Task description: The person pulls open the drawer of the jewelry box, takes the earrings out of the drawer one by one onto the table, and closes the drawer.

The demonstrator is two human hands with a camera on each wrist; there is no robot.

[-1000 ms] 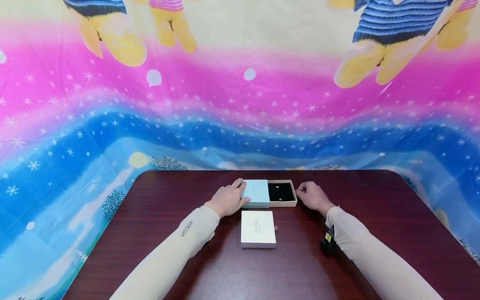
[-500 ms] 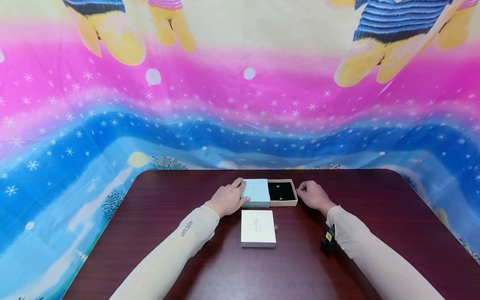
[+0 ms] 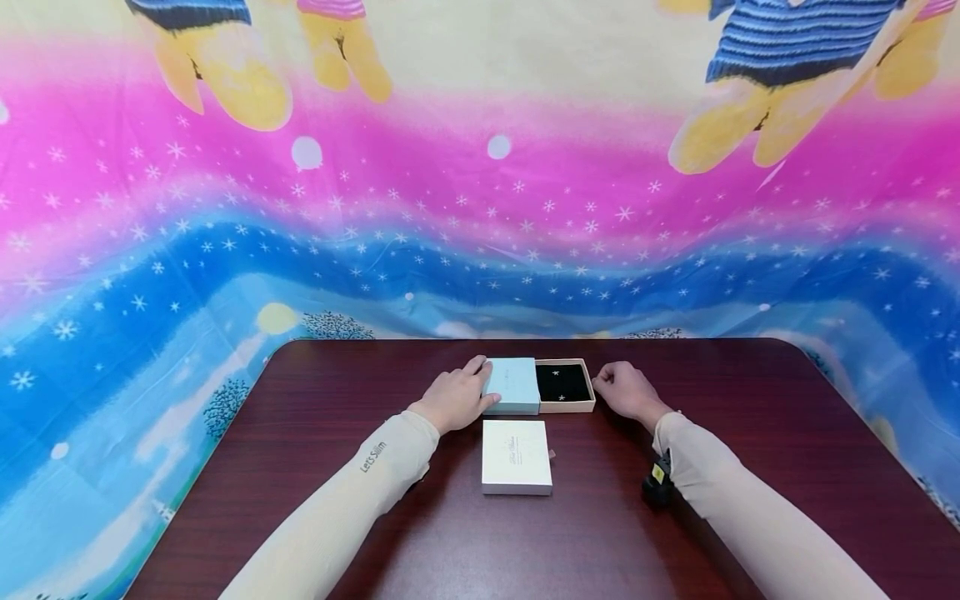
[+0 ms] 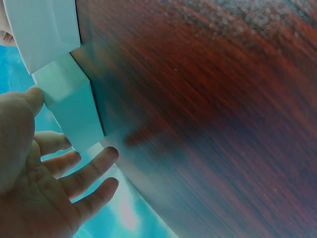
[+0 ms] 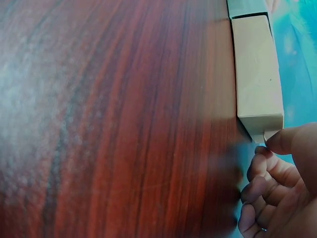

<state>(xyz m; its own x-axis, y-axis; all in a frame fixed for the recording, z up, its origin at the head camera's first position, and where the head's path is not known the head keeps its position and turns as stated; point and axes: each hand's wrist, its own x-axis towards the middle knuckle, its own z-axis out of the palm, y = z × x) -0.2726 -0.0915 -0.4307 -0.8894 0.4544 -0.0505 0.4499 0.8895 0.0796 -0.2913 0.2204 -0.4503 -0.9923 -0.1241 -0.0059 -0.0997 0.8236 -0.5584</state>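
A light-blue sliding gift box (image 3: 512, 386) lies on the table with its inner drawer (image 3: 590, 407) pulled partway out to the right. Inside the drawer sits a black insert (image 3: 566, 383) bearing two small star-shaped pieces. My left hand (image 3: 453, 400) holds the sleeve at its left end, thumb on the near side and fingers toward the far side; in the left wrist view the thumb (image 4: 33, 99) touches its corner. At the drawer's right end, my right hand (image 3: 627, 392) pinches a small pull tab (image 5: 267, 137) between thumb and forefinger. The other right fingers are curled.
Just in front of the blue box lies a closed white box (image 3: 516, 457) with printed lettering and a small tab on its right side. Both rest on a dark red-brown wooden table (image 3: 360, 375). A printed cloth (image 3: 480, 208) hangs behind the table's far edge.
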